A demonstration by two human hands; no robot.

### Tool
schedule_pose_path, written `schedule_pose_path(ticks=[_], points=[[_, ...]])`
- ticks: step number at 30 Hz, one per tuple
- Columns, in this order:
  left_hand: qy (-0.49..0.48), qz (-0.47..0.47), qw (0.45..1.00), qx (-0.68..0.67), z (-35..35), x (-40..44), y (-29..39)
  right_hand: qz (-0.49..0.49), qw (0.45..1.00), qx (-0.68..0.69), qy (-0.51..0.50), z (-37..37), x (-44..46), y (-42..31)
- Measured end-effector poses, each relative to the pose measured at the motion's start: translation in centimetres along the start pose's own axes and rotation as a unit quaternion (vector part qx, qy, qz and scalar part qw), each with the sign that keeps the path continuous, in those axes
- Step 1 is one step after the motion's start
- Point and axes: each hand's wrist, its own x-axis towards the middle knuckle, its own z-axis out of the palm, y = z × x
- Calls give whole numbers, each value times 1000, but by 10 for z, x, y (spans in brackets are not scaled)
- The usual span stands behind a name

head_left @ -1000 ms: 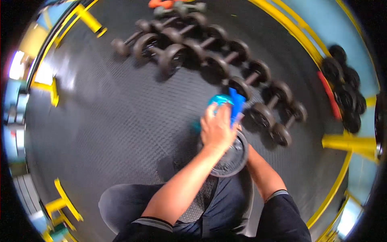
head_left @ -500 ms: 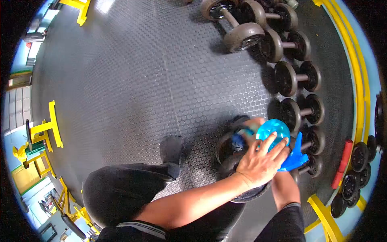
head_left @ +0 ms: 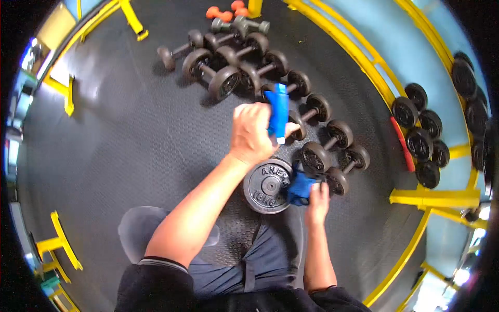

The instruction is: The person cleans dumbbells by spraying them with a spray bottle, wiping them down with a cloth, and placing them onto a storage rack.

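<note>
My left hand (head_left: pixel 251 130) is wrapped round a spray bottle, whose blue trigger head (head_left: pixel 279 112) shows beside the fingers; the hand hides most of the rest. It is raised above the dumbbells, its thumb pointing right. Below it is a dark dumbbell (head_left: pixel 270 186) with its round end face toward me, marked 16KG; the rest of this dumbbell is hidden. My right hand (head_left: pixel 318 200) grips a crumpled blue cloth (head_left: pixel 300 187) at the right edge of that face. The right fingers are partly hidden.
Several dumbbells (head_left: pixel 224 82) lie in rows on the black rubber floor (head_left: pixel 130 140), with small orange ones (head_left: pixel 219 14) at the far end. A yellow frame (head_left: pixel 436 198), weight plates (head_left: pixel 419 144) and a red bar (head_left: pixel 403 144) stand along the right wall.
My view has turned toward the dumbbell rows. The left hand has gone from the turquoise bottle body to round its trigger head. The right hand has come apart from the left, with the cloth.
</note>
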Motion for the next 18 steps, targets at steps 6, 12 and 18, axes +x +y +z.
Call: schedule_pose_path(ticks=[6,12,18], points=[[-77,-189,961,-188,-88,-9,42,-393,788,-454,-135,27,-93,3],[-316,-238,912,-112,-92,-77,46,-440,773,-457,28,66,-13,-17],[-256,-107,961,-19,-61,-114,18,-450,754,-429,-209,56,-47,15]])
